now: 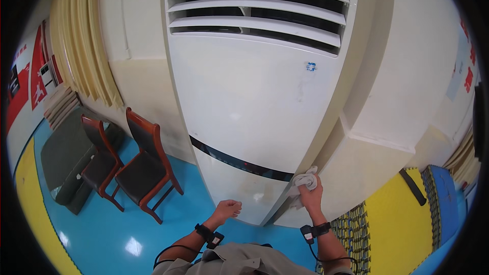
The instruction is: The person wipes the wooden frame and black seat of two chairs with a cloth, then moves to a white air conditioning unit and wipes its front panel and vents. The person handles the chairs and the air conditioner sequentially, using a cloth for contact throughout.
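A tall white floor-standing air conditioner (244,95) stands right before me. Its louvres (256,4) are tilted apart at the top, and a dark control strip (240,159) with a small red light crosses its lower front. My right hand (312,196) grips a crumpled light-grey cloth (304,180) at the unit's right side edge, level with the strip's end. My left hand (228,210) hangs in front of the lower panel with its fingers curled and nothing visible in them. A blue-and-white sticker remnant (311,67) and faint smudges mark the upper right of the front panel.
Two wooden chairs (143,172) with dark padding stand at left, beside a dark green folded mattress (72,160). Cream curtains (82,38) hang above. Stacked yellow foam mats (397,221) lie at right, below a wall ledge (382,143). The floor (114,233) is shiny blue.
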A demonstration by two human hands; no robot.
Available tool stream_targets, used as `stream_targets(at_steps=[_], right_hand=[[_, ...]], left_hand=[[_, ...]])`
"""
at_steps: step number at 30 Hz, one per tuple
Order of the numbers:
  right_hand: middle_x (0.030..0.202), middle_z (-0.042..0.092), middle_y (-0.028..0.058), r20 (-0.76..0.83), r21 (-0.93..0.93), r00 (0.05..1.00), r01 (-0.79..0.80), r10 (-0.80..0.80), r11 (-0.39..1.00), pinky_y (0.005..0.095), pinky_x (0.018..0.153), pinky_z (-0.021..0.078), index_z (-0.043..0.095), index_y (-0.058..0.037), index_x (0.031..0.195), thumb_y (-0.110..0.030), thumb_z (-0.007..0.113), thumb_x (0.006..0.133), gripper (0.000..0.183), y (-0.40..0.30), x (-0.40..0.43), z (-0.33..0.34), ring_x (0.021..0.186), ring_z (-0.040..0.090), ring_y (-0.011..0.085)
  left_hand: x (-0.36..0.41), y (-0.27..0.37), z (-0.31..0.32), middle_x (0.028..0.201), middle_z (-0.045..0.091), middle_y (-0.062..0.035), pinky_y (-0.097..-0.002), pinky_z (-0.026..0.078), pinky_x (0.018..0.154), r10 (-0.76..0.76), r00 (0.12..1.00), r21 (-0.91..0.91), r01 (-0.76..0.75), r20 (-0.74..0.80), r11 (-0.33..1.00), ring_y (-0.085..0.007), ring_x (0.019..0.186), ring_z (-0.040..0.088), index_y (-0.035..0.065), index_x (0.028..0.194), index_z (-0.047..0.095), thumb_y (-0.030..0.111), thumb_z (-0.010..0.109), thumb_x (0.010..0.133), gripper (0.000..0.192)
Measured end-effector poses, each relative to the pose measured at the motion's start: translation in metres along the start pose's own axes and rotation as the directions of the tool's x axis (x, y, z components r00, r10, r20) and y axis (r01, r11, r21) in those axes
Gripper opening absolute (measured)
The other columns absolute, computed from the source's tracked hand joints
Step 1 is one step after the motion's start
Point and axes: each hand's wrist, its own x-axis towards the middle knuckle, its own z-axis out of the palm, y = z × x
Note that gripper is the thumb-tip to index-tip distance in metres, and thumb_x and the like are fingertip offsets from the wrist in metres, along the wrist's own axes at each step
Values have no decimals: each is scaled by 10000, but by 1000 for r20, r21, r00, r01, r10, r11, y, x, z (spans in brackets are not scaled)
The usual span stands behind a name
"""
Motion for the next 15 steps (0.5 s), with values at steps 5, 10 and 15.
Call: stream_targets(at_steps=[5, 10, 15], right_hand=[[1163, 693, 113, -36, 35, 997, 64, -63, 997, 323, 966, 540, 523, 50, 1406, 4, 730, 848, 598, -41, 16, 0, 1067, 680, 177], [1148, 639, 75, -45, 25, 980, 198, -196, 980, 307, 966, 523, 524, 37, 1382, 66, 678, 800, 603, -92, 28, -2, 1046, 656, 175], [1222, 576, 83, -128, -9, 953, 277, -276, 961, 319, 1006, 492, 526, 43, 1357, 59, 692, 796, 585, -127, 32, 9, 1121, 610, 187]], left_hand=[[-2, -1, -4, 1037, 729, -76, -335, 592, 807, -4, 1000, 6, 4, -9, 1000, -186, 923, 709, 16, 1140, 727, 283, 749, 984, 310], [0, 2, -13, 1015, 730, -69, -330, 586, 789, 12, 1000, 60, -12, -1, 998, -180, 892, 703, -9, 1122, 730, 351, 748, 976, 389], [3, 41, -31, 1005, 752, -97, -334, 582, 787, 319, 948, 357, -291, -21, 888, -197, 872, 718, -19, 1087, 741, 356, 744, 971, 392]])
